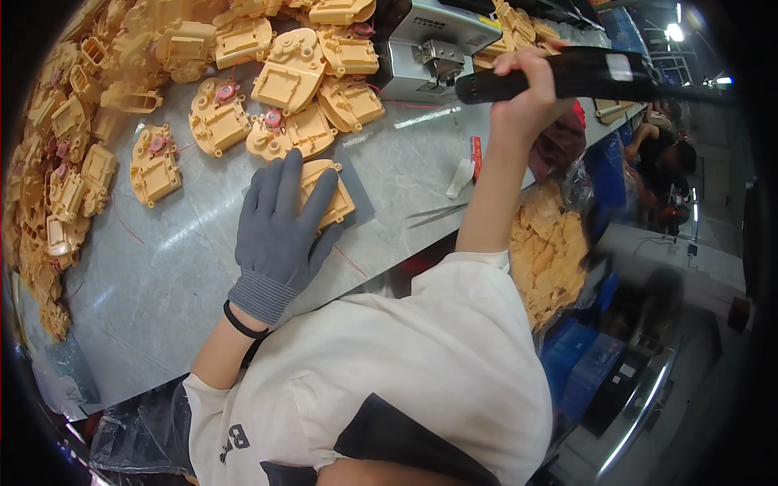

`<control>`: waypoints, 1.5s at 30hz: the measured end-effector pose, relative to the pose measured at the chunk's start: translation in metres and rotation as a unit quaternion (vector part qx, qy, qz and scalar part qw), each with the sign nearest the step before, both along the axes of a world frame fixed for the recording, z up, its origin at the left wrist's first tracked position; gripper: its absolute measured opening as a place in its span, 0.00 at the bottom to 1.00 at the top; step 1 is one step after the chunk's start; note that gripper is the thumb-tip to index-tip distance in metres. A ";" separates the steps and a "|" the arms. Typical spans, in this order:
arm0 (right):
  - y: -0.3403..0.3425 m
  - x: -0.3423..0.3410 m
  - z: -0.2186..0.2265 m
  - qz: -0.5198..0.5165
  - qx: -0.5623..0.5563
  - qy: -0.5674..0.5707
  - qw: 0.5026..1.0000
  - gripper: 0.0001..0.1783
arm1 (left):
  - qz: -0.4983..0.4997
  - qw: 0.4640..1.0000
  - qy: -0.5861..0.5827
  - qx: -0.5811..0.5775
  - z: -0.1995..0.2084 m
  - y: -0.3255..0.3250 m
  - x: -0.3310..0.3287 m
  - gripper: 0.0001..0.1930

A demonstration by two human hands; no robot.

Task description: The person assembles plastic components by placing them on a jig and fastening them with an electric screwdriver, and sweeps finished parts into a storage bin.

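My left hand [279,219], in a grey knitted glove, lies with fingers stretched and spread over a yellow plastic housing [338,202]. Part of that housing is hidden beneath the fingers; its right side shows past the index finger. A dark flat pad [359,209] lies under it on the table. Up at the right, my bare right hand [527,85] is wrapped round a black electric screwdriver [583,73], held raised above the table with its nose pointing left. Just beyond my left fingertips sits another yellow housing [296,134] with a round red part in it.
Many more yellow housings [73,121] are heaped along the left and back. A silver box-shaped machine [433,61] stands at the back. Tweezers [438,215] and a small white tube [460,178] lie on the grey tabletop [186,267]. Right of me is a bag of yellow pieces [551,251].
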State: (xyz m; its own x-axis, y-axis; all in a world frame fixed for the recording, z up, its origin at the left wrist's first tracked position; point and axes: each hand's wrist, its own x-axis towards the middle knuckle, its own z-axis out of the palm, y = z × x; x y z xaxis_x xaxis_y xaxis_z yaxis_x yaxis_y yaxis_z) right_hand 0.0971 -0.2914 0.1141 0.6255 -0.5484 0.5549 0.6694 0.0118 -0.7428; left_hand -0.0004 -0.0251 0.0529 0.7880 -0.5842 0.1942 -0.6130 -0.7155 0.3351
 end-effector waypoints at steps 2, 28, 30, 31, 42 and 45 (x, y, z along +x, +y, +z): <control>-0.003 -0.009 0.024 -0.036 0.000 -0.060 0.998 0.19 | -0.019 1.000 -0.001 -0.005 0.004 0.000 -0.001 0.30; 0.013 0.002 0.020 -0.094 -0.019 0.001 0.995 0.07 | -0.011 1.000 0.006 0.001 0.001 -0.008 0.002 0.35; -0.004 0.022 -0.005 0.051 -0.038 -0.167 0.984 0.01 | -0.011 1.000 0.010 -0.025 0.001 -0.007 0.001 0.36; -0.004 0.020 -0.004 -0.022 -0.092 -0.048 0.994 0.03 | -0.010 1.000 0.011 -0.024 0.000 -0.007 0.000 0.36; 0.011 -0.021 -0.006 -0.004 -0.067 0.065 0.996 0.16 | 0.019 0.991 -0.027 -0.130 -0.028 0.008 0.001 0.38; 0.012 -0.017 0.023 -0.017 -0.070 0.000 0.997 0.14 | 0.006 0.991 -0.023 -0.135 -0.024 0.010 0.004 0.38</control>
